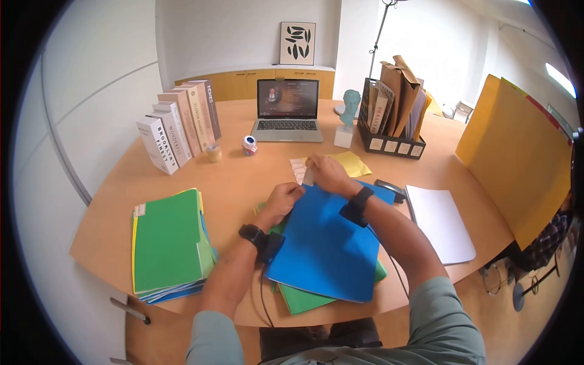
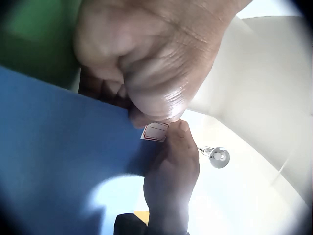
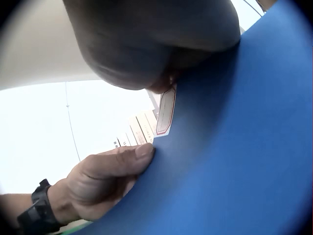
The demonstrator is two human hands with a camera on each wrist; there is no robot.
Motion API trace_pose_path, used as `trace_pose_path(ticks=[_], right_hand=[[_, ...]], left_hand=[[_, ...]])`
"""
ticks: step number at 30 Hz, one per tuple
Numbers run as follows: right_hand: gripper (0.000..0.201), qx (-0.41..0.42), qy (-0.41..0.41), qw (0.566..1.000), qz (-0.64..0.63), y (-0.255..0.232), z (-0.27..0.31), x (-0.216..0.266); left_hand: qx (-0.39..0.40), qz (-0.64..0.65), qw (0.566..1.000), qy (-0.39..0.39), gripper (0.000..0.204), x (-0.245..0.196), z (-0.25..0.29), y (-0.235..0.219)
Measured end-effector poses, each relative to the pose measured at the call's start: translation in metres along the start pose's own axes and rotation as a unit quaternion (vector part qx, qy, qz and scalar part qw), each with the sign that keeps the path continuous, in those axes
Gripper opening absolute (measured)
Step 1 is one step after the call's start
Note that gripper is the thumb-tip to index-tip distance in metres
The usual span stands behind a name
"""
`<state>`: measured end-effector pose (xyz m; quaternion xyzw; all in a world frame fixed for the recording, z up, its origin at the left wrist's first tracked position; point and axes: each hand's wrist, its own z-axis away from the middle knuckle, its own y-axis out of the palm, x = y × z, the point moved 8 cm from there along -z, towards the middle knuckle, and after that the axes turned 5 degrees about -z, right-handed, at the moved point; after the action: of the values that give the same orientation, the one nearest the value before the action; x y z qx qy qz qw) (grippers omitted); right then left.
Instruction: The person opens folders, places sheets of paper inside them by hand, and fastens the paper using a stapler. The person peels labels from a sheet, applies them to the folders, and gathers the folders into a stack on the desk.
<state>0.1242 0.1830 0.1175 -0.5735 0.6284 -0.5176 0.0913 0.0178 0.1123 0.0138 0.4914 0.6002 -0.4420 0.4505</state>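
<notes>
A blue folder [image 1: 328,237] is tilted up in front of me, over green folders [image 1: 304,299]. My left hand [image 1: 281,205] pinches its left edge near the top corner, thumb on the face in the right wrist view. At that corner is a small white label with a red border [image 3: 166,111]. My right hand [image 1: 331,176] pinches the label's upper end between thumb and finger, while its lower part lies against the blue folder. The left wrist view shows both hands close together around the label [image 2: 155,131].
A stack of green, yellow and blue folders [image 1: 167,243] lies left, white paper [image 1: 441,225] right. Behind the hands are a label sheet [image 1: 297,165] and yellow paper [image 1: 353,164]. Farther back stand books [image 1: 188,125], a can [image 1: 249,145], a laptop [image 1: 287,125] and a black file box [image 1: 392,146].
</notes>
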Motion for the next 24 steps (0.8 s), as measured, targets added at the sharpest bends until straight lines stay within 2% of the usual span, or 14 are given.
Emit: trace_pose_path(ticks=[1, 4, 7, 9, 13, 14, 15, 16, 17, 18, 19, 20, 22, 24], right_hand=[[0.026, -0.021, -0.017, 0.999, -0.042, -0.008, 0.002, 0.005], [0.023, 0.002, -0.077, 0.996, 0.049, -0.018, 0.022, 0.026], [0.017, 0.028, -0.001, 0.999, 0.03, -0.044, 0.021, 0.029], [0.015, -0.027, -0.02, 0.999, 0.036, -0.068, 0.016, 0.022], [0.022, -0.224, -0.126, 0.966, -0.011, -0.131, 0.025, 0.013], [0.021, -0.259, -0.027, 0.956, -0.137, -0.146, 0.03, -0.006], [0.022, -0.299, -0.032, 0.947, -0.112, -0.167, 0.047, 0.002], [0.022, -0.296, -0.007, 0.931, -0.214, -0.174, 0.06, -0.013], [0.023, -0.28, 0.02, 0.93, -0.236, -0.177, 0.079, -0.017], [0.025, -0.252, 0.052, 0.939, -0.23, -0.171, 0.094, -0.034], [0.026, -0.225, 0.082, 0.945, -0.222, -0.163, 0.107, -0.048], [0.028, -0.195, 0.124, 0.941, -0.249, -0.15, 0.12, -0.057], [0.031, -0.136, 0.205, 0.922, -0.299, -0.127, 0.146, -0.071], [0.033, -0.103, 0.229, 0.92, -0.3, -0.106, 0.157, -0.088]], left_hand=[[-0.001, -0.012, 1.0, 0.016, 0.018, -0.007, 0.002, 0.002], [-0.007, -0.046, 0.998, 0.04, 0.02, -0.024, 0.006, 0.009], [-0.001, -0.113, 0.993, 0.016, 0.019, -0.038, 0.008, 0.02], [0.021, -0.206, 0.978, 0.0, 0.019, -0.06, 0.015, 0.027], [-0.04, -0.152, 0.987, 0.017, 0.019, -0.105, 0.022, 0.005], [-0.063, -0.144, 0.987, 0.029, 0.019, -0.12, 0.031, -0.012], [-0.097, -0.182, 0.978, 0.019, 0.017, -0.137, 0.047, -0.037], [-0.127, -0.22, 0.967, 0.011, 0.015, -0.152, 0.064, -0.069], [-0.172, -0.187, 0.967, 0.031, 0.016, -0.144, 0.074, -0.117], [-0.183, -0.172, 0.968, 0.033, 0.017, -0.163, 0.102, -0.139], [-0.203, -0.172, 0.962, 0.061, 0.018, -0.139, 0.117, -0.212], [-0.269, -0.12, 0.956, 0.01, 0.026, -0.151, 0.154, -0.224], [-0.352, -0.161, 0.917, -0.094, 0.032, -0.139, 0.222, -0.306], [-0.441, -0.253, 0.842, -0.183, 0.036, -0.125, 0.293, -0.378]])
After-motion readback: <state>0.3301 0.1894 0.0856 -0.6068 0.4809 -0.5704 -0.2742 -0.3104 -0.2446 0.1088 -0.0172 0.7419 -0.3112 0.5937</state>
